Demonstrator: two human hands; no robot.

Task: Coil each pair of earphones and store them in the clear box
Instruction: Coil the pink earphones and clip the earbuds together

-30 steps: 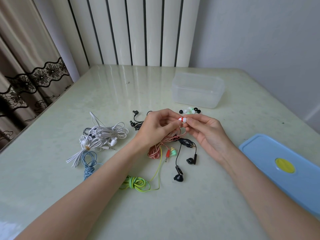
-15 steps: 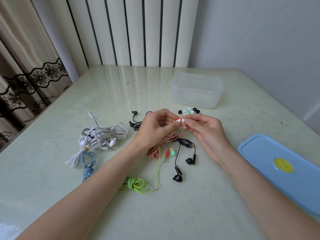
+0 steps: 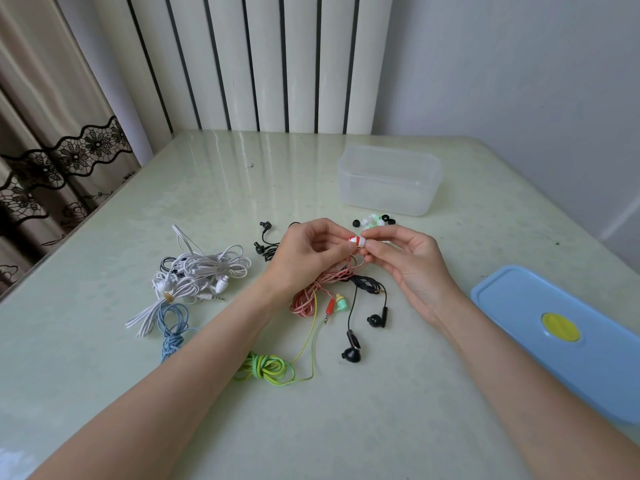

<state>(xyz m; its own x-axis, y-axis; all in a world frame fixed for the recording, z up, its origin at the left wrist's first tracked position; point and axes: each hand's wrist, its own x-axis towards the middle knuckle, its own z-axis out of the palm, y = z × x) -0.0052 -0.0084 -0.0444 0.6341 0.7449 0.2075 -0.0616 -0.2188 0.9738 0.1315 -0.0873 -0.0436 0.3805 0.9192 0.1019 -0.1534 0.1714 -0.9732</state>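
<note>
Little has moved: both hands, left (image 3: 308, 252) and right (image 3: 403, 252), still pinch the red-white earbud (image 3: 356, 241) at centre frame, so coiling its cord (image 3: 313, 292) comes next, with the box (image 3: 389, 180) waiting upper right.

- I see bare table (image 3: 398, 427) across the lower middle of the frame, between the two forearms.
- The white earphones (image 3: 204, 271), blue cable (image 3: 173, 327) and green-yellow coil (image 3: 268, 368) crowd the centre left.
- The blue lid (image 3: 571, 337) fills the lower right.
- Loose ear tips (image 3: 374, 221) lie just before the clear box (image 3: 389, 180), upper right of centre.
</note>
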